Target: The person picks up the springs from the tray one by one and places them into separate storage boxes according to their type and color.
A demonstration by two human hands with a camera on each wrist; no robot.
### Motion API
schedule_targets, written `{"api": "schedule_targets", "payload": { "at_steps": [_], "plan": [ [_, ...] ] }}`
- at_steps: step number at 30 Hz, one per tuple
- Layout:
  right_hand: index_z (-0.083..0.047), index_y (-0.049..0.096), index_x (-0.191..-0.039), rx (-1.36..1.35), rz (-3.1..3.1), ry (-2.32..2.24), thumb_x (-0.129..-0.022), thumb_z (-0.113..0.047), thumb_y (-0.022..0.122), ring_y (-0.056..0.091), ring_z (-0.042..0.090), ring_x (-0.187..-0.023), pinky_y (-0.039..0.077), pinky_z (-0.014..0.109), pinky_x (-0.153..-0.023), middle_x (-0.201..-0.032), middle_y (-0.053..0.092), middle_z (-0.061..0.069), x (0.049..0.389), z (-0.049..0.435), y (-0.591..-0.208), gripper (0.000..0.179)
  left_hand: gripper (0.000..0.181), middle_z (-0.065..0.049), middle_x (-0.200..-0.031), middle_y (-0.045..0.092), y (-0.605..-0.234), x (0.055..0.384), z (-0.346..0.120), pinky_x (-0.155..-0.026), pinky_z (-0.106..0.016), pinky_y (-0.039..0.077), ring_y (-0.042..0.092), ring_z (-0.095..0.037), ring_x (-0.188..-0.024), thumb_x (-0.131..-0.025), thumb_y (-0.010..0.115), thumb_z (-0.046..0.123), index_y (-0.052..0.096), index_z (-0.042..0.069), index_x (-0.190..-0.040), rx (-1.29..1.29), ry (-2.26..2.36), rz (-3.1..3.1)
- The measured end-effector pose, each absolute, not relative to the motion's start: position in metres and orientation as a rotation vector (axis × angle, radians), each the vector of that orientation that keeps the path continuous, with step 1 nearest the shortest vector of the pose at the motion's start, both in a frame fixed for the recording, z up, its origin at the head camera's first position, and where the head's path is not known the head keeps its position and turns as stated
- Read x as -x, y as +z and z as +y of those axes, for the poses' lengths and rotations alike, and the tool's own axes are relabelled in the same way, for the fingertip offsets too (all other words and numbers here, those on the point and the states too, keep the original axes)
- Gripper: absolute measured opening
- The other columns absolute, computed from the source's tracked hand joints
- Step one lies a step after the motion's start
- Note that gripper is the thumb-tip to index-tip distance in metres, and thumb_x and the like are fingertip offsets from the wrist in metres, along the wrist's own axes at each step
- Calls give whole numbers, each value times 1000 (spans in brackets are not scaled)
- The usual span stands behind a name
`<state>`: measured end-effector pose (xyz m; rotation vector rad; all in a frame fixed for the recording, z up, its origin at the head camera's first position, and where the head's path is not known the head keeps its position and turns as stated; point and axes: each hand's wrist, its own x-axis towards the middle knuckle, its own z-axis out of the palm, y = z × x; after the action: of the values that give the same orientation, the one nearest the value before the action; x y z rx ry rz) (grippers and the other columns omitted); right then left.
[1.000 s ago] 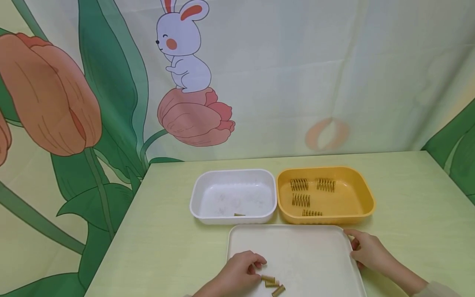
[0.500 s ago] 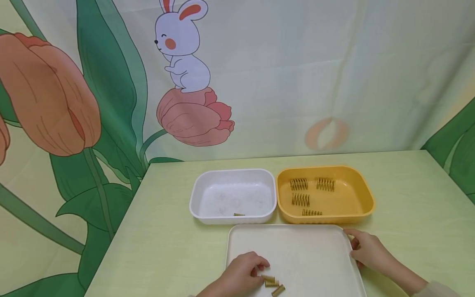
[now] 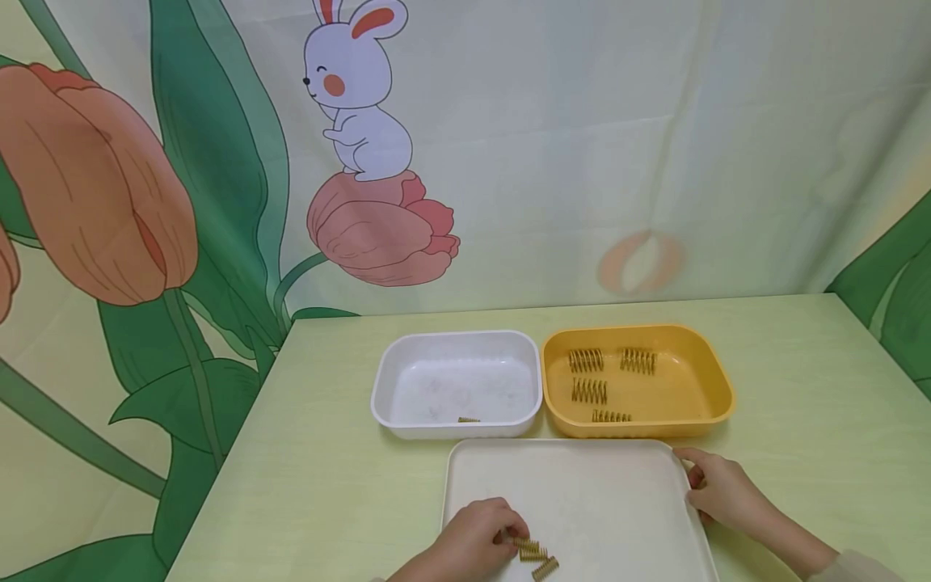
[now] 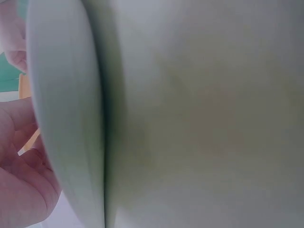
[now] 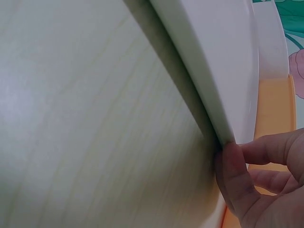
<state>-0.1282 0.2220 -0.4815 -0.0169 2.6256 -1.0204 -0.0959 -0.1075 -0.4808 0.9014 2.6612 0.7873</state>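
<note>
On the white tray (image 3: 596,493) lie three small brass-coloured springs in a loose cluster, the lowest spring (image 3: 545,569) tilted. My left hand (image 3: 480,533) is over the tray's left part, its thumb and forefinger closed at the left end of the uppermost spring (image 3: 529,546). In the left wrist view the tray's outer wall (image 4: 66,104) hides the springs, with part of the left hand (image 4: 23,175) beyond it. My right hand (image 3: 727,493) grips the tray's right edge near the far corner; the right wrist view shows its fingers (image 5: 235,173) at the rim.
Behind the tray stand a white bin (image 3: 465,431) and a yellow bin (image 3: 676,396), side by side. One small spring (image 3: 469,420) shows in the white bin. Several larger springs (image 3: 589,392) lie in the yellow one. A printed cloth (image 3: 524,162) hangs behind the table.
My left hand has shifted slightly right and its fingers have closed in on the uppermost spring. The right hand stays at the tray's edge.
</note>
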Motion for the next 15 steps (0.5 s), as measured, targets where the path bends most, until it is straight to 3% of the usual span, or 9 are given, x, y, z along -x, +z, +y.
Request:
{"api": "schedule_targets", "payload": {
  "at_steps": [15],
  "plan": [
    [8, 42, -123, 24, 2631, -1033, -68, 9, 54, 47, 15, -44, 42, 26, -42, -70, 50, 6, 128, 222, -482, 56, 13, 10, -78, 56, -480, 96, -107, -66, -14, 40, 48, 2, -71, -74, 64, 11, 65, 17, -85, -898, 674, 2686]
  ]
}}
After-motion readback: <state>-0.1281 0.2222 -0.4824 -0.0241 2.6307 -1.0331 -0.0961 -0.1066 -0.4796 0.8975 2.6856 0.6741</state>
